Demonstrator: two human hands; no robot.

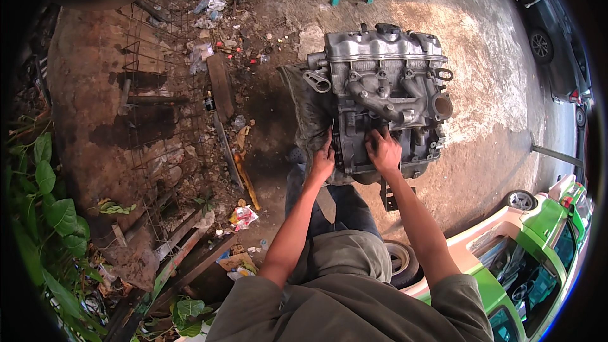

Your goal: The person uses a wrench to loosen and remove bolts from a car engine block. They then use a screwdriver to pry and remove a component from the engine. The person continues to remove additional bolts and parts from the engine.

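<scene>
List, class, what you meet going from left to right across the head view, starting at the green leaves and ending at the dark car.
Green leaves, brown board, left hand, right hand, the engine's round flanged opening, dark car.

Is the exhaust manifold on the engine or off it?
On: the exhaust manifold sits against the engine, its branches meeting the metal side.

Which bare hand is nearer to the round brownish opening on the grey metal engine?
The right hand, about midway across the engine; the left hand is by its left edge, farther from the opening.
</scene>
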